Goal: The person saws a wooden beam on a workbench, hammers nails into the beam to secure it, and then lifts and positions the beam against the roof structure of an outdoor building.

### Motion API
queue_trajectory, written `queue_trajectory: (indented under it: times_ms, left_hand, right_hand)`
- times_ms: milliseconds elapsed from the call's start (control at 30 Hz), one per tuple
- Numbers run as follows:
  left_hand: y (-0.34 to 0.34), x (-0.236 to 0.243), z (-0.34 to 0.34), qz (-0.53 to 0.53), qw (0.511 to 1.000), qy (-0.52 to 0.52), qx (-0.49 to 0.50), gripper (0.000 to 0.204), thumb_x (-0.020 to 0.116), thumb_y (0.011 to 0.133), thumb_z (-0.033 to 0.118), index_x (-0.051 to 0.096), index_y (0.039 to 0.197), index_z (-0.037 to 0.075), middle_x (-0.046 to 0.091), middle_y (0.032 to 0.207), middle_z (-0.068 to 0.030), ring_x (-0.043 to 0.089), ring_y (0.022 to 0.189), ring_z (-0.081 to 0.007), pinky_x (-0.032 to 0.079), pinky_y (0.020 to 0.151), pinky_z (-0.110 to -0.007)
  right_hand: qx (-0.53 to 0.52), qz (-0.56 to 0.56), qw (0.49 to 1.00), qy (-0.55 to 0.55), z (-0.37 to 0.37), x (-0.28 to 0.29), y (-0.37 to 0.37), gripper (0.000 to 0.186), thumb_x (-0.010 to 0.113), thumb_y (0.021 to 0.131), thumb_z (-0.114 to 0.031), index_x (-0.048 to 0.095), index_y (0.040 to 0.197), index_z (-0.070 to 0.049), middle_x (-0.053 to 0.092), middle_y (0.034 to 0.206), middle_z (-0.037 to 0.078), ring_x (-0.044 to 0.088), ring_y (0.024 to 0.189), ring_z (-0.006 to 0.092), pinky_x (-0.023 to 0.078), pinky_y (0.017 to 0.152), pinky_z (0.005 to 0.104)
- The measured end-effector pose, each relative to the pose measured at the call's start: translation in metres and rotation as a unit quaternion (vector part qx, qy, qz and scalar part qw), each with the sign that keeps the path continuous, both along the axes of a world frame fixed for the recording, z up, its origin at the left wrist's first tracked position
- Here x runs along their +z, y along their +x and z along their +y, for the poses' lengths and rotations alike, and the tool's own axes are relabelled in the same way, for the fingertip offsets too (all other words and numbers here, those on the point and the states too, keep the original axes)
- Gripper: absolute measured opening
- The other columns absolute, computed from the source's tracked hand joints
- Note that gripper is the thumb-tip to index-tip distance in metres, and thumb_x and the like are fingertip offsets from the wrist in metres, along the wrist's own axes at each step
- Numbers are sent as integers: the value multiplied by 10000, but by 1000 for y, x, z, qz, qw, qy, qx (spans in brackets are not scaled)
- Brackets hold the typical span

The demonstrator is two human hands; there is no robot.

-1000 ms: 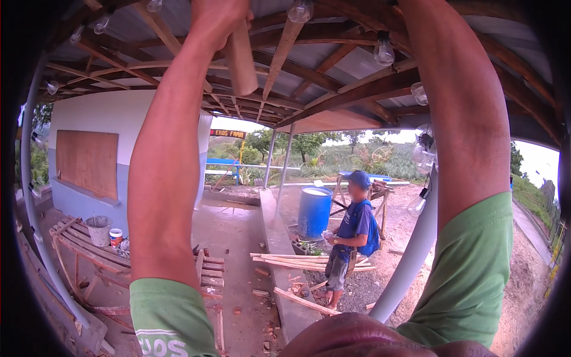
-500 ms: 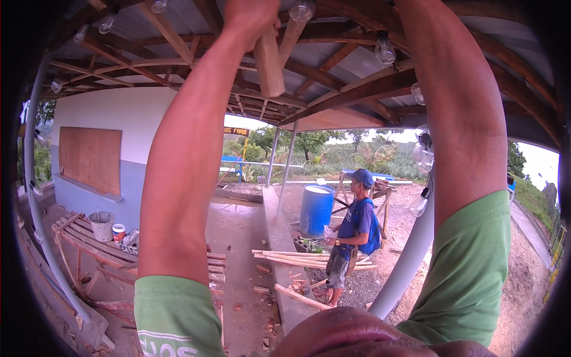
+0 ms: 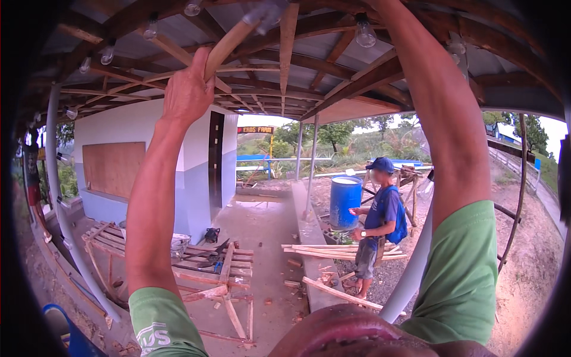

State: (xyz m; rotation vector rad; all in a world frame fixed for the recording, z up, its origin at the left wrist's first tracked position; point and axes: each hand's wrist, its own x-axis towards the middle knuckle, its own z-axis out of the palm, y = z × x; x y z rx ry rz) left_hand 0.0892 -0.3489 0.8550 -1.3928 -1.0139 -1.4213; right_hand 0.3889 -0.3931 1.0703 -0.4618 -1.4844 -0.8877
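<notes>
My left hand [image 3: 189, 89] is raised at the upper left, its fingers wrapped round the wooden handle of a hammer [image 3: 229, 47]. The handle slants up and to the right. Motion smears the hammer's metal head, close beside a wooden roof beam [image 3: 288, 47]. My right forearm [image 3: 440, 113] reaches up to the top edge among the rafters; the right hand is beyond the frame, so its fingers are hidden. Clear glass bulbs hang from the timbers, one bulb [image 3: 365, 34] being near my right forearm.
Below left stand slatted wooden benches [image 3: 208, 276] with tools on them. A grey post [image 3: 410, 271] rises close by my right arm. Beyond a low concrete wall [image 3: 297, 208], a person [image 3: 380, 208] in blue stands near a blue drum [image 3: 346, 202] and long wood strips [image 3: 333, 253].
My left hand has come down and left into full view, and the hammer has swung from pointing down to slanting up right. The view has shifted, showing more of the benches and doorway.
</notes>
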Motion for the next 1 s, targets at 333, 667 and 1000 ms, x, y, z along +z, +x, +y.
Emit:
queue_trajectory:
  times_ms: [333,667,1000]
  left_hand:
    - [29,108,-72,128,919,41,370,274,618,892,140,528,1151,150,677,845,-172,670,794,-391,521,661,-507]
    - [52,158,-97,181,799,-15,574,284,592,950,216,662,1211,128,706,798,-112,708,740,-283,519,582,-415]
    - [56,135,-100,123,842,5,525,254,569,956,193,649,1180,104,688,757,-149,698,693,-311,511,573,-441]
  right_hand:
    - [-173,30,977,119,69,-101,176,527,689,877,-322,576,1355,-131,676,1204,200,630,1126,399,497,965,433]
    - [-211,152,960,100,59,-130,236,516,698,886,-349,586,1363,-188,658,1253,187,631,1148,384,488,975,426]
    - [-227,174,947,144,73,-155,288,498,701,875,-368,630,1315,-146,656,1267,165,598,1204,344,449,1033,420]
